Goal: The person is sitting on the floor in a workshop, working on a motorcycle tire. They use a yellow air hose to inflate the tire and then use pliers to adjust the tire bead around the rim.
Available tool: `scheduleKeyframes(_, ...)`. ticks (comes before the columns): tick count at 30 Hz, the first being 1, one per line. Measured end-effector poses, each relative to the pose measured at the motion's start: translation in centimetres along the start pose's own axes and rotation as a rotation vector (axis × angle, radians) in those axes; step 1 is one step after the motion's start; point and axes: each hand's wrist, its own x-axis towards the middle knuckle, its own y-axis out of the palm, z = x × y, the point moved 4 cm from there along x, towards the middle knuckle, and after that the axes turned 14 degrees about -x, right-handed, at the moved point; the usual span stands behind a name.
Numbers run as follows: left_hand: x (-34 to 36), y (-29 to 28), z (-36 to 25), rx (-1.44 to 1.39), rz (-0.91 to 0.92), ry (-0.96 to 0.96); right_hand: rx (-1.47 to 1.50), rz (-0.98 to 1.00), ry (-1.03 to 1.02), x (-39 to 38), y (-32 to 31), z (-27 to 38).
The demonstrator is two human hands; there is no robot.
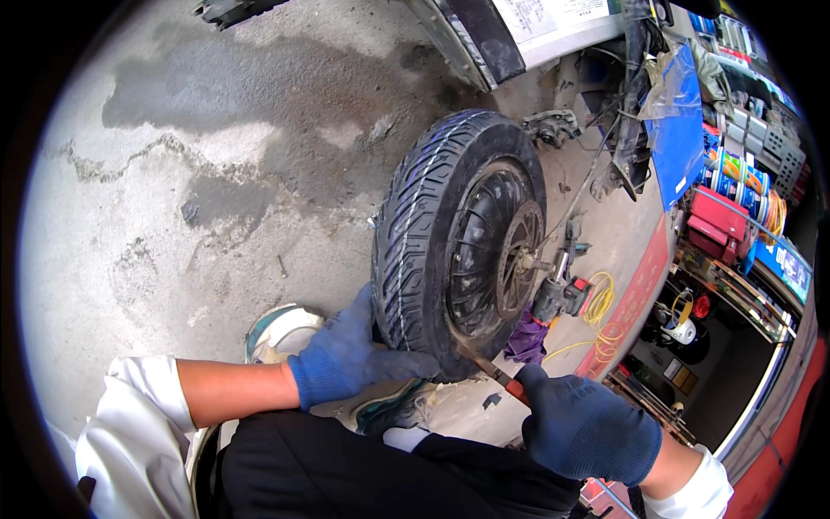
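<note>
The right hand, gloved, is clenched on a red-handled screwdriver. The tool's long axis runs up and left from the fist, its tip meeting the wheel at the lower rim edge. The gloved left hand lies nearer the tread, fingers wrapped on the tyre's underside. The wheel stands upright on the concrete floor.

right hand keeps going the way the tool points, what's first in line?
Likely the tyre bead at the rim: the right hand aims its tool up-left, the tip already there. Depth is unclear.
</note>
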Motion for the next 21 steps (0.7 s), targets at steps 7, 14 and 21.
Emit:
scheduleKeyframes(7, -0.3, 0.0, -0.5, -0.023, 0.000, -0.015, -0.012, 0.151, 0.104, -0.5, -0.6, 0.8)
scheduleKeyframes(14, -0.2, 0.1, -0.8, 0.093, 0.000, -0.010, -0.094, -0.245, -0.161, -1.4, 1.7, -1.1)
scheduleKeyframes(21, 0.1, 1.0, -1.4, 0.049, 0.006, -0.115, 0.127, -0.326, -0.073, -2.8, 7.0, -5.2)
